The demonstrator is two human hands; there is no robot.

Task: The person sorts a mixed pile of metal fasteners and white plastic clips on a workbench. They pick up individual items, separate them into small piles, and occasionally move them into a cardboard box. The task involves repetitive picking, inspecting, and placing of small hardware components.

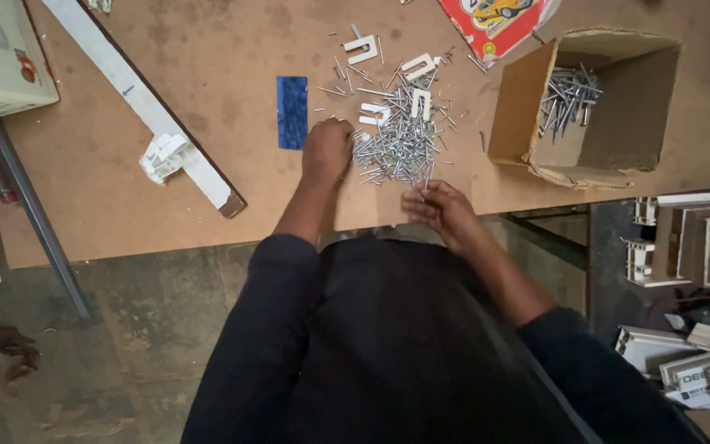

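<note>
While hands sort nails point(400, 148), cardboard box point(527, 107) flanks them.

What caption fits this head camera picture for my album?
Two bare hands, left hand and right hand, sort a pile of nails beside a cardboard box.

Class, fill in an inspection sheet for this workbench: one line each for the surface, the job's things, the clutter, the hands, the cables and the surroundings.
Surface: brown board table, scuffed and marked.
Job's things: loose pile of nails near the front edge; more nails in the open cardboard box at the right.
Clutter: white U-shaped pieces among the nails, blue rectangle, long white strip, red printed carton.
Hands: left hand closed, resting at the pile's left edge; right hand at the table edge, pinching a few nails.
Cables: nothing seen.
Surroundings: concrete floor; stacked white profile pieces at the lower right.
</note>
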